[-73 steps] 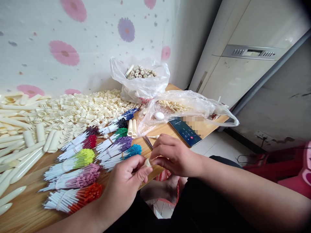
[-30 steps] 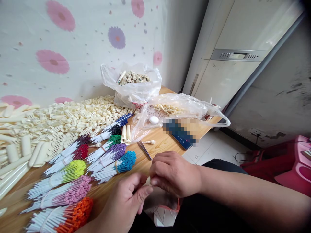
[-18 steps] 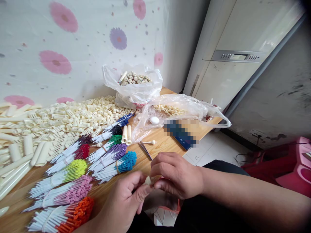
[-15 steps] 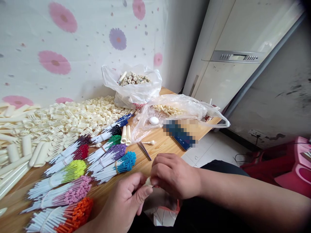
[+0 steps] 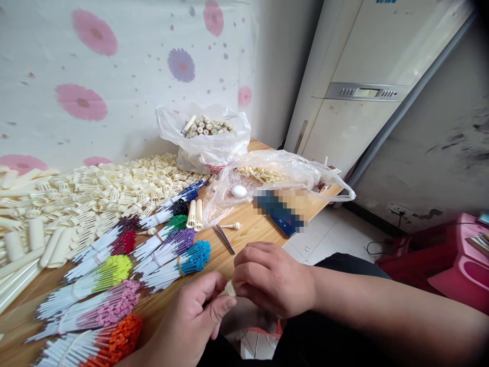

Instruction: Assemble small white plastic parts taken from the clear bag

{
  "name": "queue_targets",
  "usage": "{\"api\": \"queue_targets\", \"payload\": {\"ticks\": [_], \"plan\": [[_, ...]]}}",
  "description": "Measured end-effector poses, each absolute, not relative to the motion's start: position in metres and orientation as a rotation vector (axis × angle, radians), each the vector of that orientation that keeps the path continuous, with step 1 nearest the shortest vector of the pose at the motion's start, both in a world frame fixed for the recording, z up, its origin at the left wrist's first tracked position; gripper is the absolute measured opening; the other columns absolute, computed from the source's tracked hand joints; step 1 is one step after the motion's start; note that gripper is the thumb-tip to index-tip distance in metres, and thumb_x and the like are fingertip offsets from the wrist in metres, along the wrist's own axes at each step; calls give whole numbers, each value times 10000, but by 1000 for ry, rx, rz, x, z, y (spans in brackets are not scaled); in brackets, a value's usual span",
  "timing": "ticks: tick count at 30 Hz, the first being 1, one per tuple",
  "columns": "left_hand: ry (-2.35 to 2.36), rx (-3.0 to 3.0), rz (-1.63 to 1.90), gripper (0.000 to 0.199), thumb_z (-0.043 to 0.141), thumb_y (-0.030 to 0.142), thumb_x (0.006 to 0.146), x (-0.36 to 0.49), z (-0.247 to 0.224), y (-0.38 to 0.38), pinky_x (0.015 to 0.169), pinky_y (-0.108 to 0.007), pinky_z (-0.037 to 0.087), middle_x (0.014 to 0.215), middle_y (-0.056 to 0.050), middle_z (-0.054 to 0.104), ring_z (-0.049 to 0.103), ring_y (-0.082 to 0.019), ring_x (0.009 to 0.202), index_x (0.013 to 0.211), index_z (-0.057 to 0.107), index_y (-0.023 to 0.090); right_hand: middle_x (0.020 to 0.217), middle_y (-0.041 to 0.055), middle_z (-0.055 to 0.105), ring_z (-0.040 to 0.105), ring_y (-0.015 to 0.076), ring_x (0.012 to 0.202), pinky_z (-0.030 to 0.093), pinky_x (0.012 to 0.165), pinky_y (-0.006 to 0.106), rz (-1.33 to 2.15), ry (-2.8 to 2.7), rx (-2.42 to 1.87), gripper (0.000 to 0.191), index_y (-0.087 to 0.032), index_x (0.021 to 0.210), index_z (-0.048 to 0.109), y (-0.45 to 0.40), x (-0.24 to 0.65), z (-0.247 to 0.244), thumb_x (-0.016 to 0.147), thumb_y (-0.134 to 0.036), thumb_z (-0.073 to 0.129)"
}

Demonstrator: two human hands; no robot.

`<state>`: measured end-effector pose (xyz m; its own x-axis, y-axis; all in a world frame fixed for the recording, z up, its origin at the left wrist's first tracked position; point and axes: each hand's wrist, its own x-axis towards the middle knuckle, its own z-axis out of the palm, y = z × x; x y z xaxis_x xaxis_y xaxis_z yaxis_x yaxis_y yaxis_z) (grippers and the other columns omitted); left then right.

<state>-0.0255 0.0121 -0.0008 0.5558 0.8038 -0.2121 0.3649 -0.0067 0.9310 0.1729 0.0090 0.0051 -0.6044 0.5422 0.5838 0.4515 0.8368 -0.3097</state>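
My left hand (image 5: 202,306) and my right hand (image 5: 269,278) meet at the front edge of the table, both closed around a small cream plastic piece (image 5: 229,288). Only a bit of that piece shows between thumb and fingers; the rest is hidden. Beyond my hands lie a pair of tweezers (image 5: 224,239) and a small cream plug-like part (image 5: 232,226). Two slotted cream tubes (image 5: 194,214) stand side by side behind them. To the left are rubber-banded bundles of white sticks with coloured ends, the blue bundle (image 5: 194,256) being nearest.
A heap of cream slotted tubes (image 5: 114,188) covers the table's back left. Behind stand a plastic bag (image 5: 214,148) of finished-looking tubes and a flat open bag (image 5: 298,171) of small parts. A phone (image 5: 282,219) lies near the right edge; a pink cabinet (image 5: 446,265) stands beyond.
The cream piece shows slightly more between my fingers and is turned a little. The whole view has shifted slightly; both hands stay together, gripping it.
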Motion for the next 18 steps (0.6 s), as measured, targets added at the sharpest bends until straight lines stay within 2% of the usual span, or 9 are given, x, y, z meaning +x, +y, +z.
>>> {"api": "queue_targets", "payload": {"ticks": [4,9,13,18], "plan": [[1021,1649,491,377,564,483,845,-25,-1,13,454,-204,300,494,72,406,375,-92,447,615,457,205,693,29,550,453,148,610,373,569,276,139,-2342,-803,231,-188,766,479,9,174,3,960,-236,364],[1048,1664,465,336,549,459,849,-24,-4,12,455,-204,304,497,72,413,384,-96,448,640,473,207,814,75,601,519,158,703,424,636,283,167,-2301,-765,221,-165,849,521,7,174,5,962,-282,372],[1081,1686,472,336,561,414,836,-23,-4,12,465,-204,310,485,71,408,389,-99,457,605,420,215,696,35,555,482,145,624,398,578,268,233,-2305,-884,234,-183,769,493,6,173,6,954,-244,363],[1047,1696,484,360,558,465,854,-26,-5,13,472,-201,327,505,67,426,399,-96,465,626,455,207,841,84,604,522,166,739,449,654,287,224,-2345,-745,190,-169,858,519,9,175,6,952,-276,393]]}}
